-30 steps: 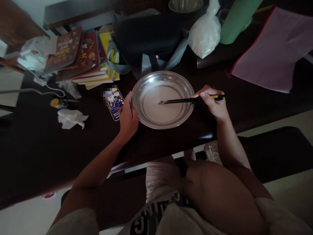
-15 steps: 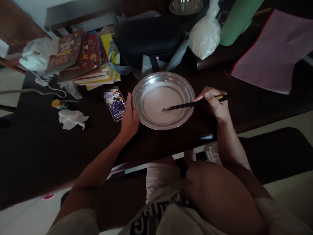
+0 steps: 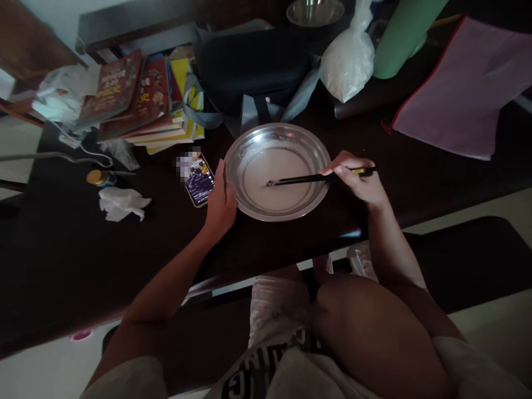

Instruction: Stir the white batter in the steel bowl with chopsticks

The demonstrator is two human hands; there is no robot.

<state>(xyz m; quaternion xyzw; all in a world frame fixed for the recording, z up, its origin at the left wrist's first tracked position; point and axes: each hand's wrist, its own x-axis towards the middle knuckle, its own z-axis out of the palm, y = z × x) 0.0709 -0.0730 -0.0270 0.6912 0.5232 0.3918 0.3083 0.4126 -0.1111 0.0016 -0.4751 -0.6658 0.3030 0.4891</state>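
Note:
A shiny metal bowl (image 3: 286,213) holds a milky white liquid (image 3: 286,163) and stands on the dark table (image 3: 166,249). Against its left rim rests my left hand (image 3: 222,202), steadying it with the fingers along the outside and the thumb side up. My right hand (image 3: 355,174) is closed around a pair of black chopsticks (image 3: 303,178) with gold bands near the top. Their tips dip into the liquid near the bowl's middle. A lit phone (image 3: 199,183) lies just left of my left hand.
Behind the bowl sits a black case (image 3: 253,66) with grey straps. Books (image 3: 137,100) are stacked at the back left; a crumpled tissue (image 3: 123,203) and a small jar (image 3: 100,177) lie nearer. A bag of white powder (image 3: 348,61), green cylinder (image 3: 405,39) and pink cloth bag (image 3: 461,94) stand right.
My right hand has shifted left with the chopsticks, and their tips have moved left and slightly away from me in the liquid. My left hand stays at the rim.

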